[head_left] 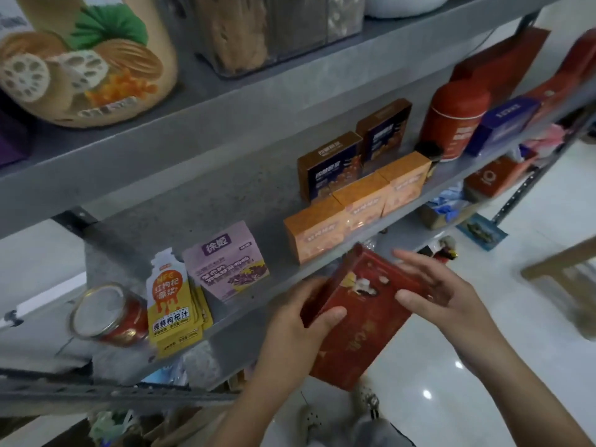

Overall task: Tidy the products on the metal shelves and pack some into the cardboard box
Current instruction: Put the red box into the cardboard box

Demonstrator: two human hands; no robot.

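A flat red box (361,321) with gold print hangs in front of the middle metal shelf (245,304), just below its front edge. My left hand (296,324) grips its left side, thumb over the front face. My right hand (432,285) touches the box's upper right corner with fingers mostly straight. On the shelf stand three orange boxes (351,211) in a row, two dark blue-and-brown boxes (332,166) behind them, a purple box (229,262), yellow juice pouches (171,301) and a red can (109,314) lying on its side. No cardboard box is in view.
A red canister (454,117), a blue box (503,124) and red cartons (503,62) fill the shelf's right end. The upper shelf holds a beige lotus-root package (80,59) and a clear container (271,30). White tiled floor (451,366) and a wooden frame (561,269) lie right.
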